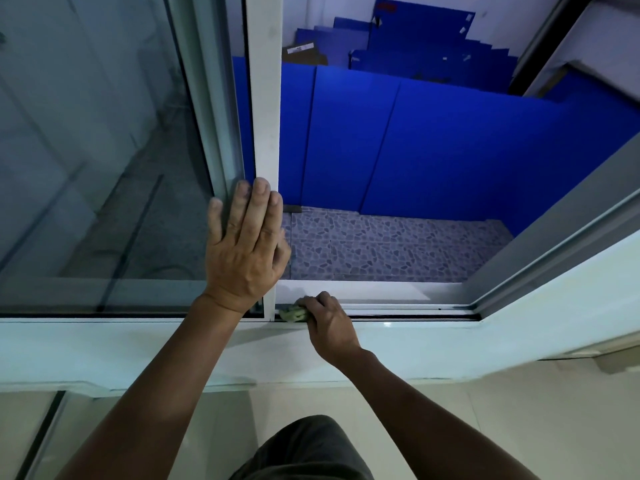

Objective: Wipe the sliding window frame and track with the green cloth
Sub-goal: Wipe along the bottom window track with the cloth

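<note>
A white sliding window frame [268,98] stands upright in the middle, its glass pane [104,150] to the left. My left hand [244,244] lies flat against the lower part of that upright, fingers spread and pointing up. The bottom track [398,311] runs rightward from the sash. My right hand [329,322] presses a bunched green cloth [292,313] into the track right beside the sash's bottom corner. Most of the cloth is hidden under my fingers.
The white sill [415,344] runs across below the track. Through the opening lie a patterned tile floor [381,247] and blue panels [433,140] leaning against the far wall. The right jamb [554,237] slants up at the right.
</note>
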